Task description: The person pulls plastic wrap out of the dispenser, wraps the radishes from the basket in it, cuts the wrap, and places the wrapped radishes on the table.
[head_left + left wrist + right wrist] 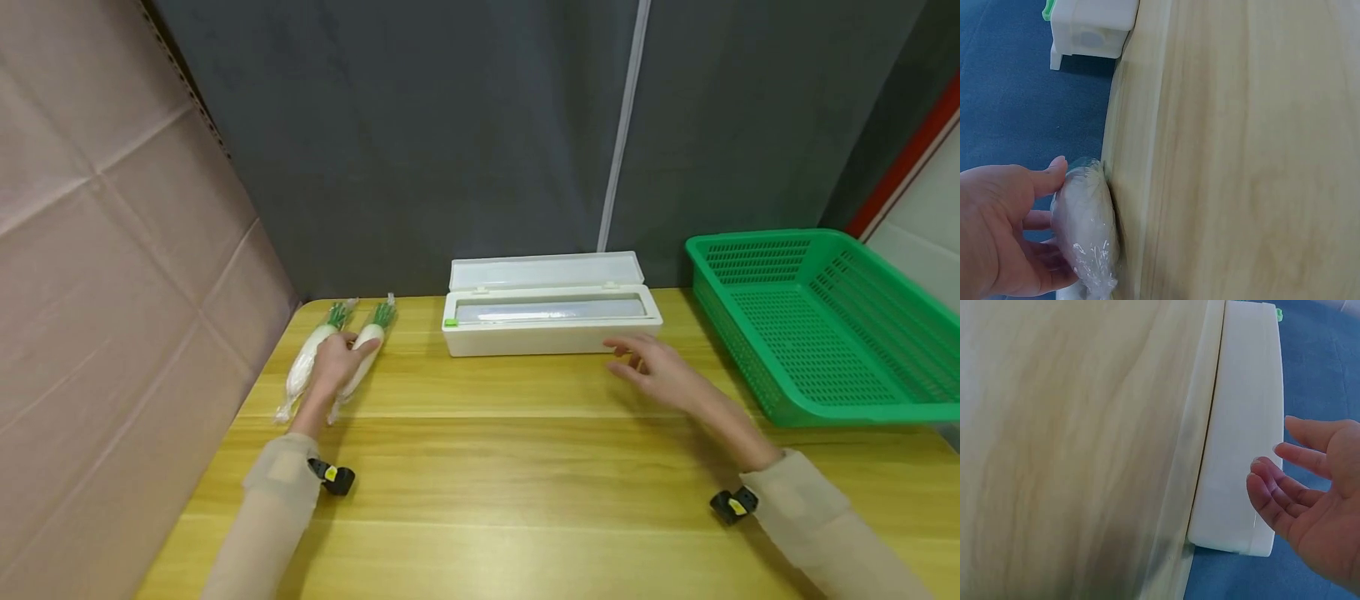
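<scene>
Two white radishes wrapped in clear plastic, with green tops, lie side by side at the table's left in the head view. My left hand holds the right-hand radish, the thumb on its near side and the fingers passing behind it. Beside it lies the other radish, partly hidden by the hand. My right hand, fingers loosely bent and holding nothing, is at the front right corner of a white cling film dispenser. The dispenser's lid stands raised, and film shows inside.
A green plastic basket with slotted walls stands at the right of the wooden table. Dark cloth hangs behind the table, and a pinkish covered wall rises at the left.
</scene>
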The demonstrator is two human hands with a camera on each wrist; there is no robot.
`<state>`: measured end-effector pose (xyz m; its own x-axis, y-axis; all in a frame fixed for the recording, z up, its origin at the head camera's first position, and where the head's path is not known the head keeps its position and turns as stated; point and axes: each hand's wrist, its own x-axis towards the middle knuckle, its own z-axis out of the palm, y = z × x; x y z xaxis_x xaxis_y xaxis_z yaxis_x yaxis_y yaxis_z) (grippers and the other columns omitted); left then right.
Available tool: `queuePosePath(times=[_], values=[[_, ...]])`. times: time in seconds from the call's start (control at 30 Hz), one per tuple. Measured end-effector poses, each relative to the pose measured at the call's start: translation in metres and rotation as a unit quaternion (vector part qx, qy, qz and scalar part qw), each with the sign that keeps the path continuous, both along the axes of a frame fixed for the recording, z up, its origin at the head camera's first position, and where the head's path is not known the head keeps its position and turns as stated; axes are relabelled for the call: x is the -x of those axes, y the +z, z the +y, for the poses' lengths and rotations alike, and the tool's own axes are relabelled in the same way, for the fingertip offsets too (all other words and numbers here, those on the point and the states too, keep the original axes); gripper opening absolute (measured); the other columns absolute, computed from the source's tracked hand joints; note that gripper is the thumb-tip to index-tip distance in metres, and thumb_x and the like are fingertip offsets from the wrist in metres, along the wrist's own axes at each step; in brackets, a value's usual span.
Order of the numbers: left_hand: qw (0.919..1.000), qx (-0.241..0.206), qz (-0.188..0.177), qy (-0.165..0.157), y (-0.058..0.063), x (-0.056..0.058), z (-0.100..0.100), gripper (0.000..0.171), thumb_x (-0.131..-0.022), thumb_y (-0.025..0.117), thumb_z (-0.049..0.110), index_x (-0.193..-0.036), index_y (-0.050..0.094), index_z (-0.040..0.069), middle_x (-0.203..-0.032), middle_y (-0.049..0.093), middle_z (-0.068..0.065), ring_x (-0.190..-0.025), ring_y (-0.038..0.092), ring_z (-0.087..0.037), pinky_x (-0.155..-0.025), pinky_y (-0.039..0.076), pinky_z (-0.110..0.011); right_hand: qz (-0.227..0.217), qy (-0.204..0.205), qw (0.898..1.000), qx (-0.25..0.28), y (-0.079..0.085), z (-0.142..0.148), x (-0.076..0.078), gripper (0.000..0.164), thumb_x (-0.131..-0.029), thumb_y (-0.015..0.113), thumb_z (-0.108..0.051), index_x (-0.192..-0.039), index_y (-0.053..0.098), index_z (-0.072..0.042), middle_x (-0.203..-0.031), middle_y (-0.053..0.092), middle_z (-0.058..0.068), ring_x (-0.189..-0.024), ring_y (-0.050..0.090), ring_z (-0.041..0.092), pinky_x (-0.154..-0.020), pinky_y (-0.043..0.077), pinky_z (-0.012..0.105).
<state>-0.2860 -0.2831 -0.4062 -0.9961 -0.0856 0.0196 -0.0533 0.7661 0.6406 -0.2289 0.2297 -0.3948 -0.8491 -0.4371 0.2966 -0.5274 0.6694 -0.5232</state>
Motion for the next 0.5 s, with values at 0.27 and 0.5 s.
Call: queuePosePath(times=[0.27, 0.5], values=[[0.9988, 0.043, 0.018, -0.013, 0.001, -0.003, 0.003, 0.061, -0.103, 0.059, 0.039, -0.137, 0.053, -0.011, -0.129, 0.056, -0.034, -0.113, 0.056, -0.048, -0.091, 0.047, -0.059, -0.006, -0.017, 0.999, -0.042, 0.009, 0.016, 0.000, 0.039, -0.098, 0.066, -0.006, -0.132, 0.057, 0.008, -0.122, 0.058, 0.030, -0.091, 0.063, 0.033, -0.075, 0.054, 0.047], [0.9973, 0.071, 0.020, -0.001, 0.013, -0.008, 0.006, 0.060, -0.104, 0.057, 0.034, -0.143, 0.046, -0.011, -0.135, 0.051, -0.035, -0.122, 0.050, -0.052, -0.096, 0.044, -0.063, 0.038, -0.066, 0.991, -0.106, 0.026, 0.034, 0.001, 0.041, -0.097, 0.067, -0.011, -0.133, 0.057, 0.006, -0.120, 0.058, 0.032, -0.101, 0.062, 0.044, -0.083, 0.052, 0.059]])
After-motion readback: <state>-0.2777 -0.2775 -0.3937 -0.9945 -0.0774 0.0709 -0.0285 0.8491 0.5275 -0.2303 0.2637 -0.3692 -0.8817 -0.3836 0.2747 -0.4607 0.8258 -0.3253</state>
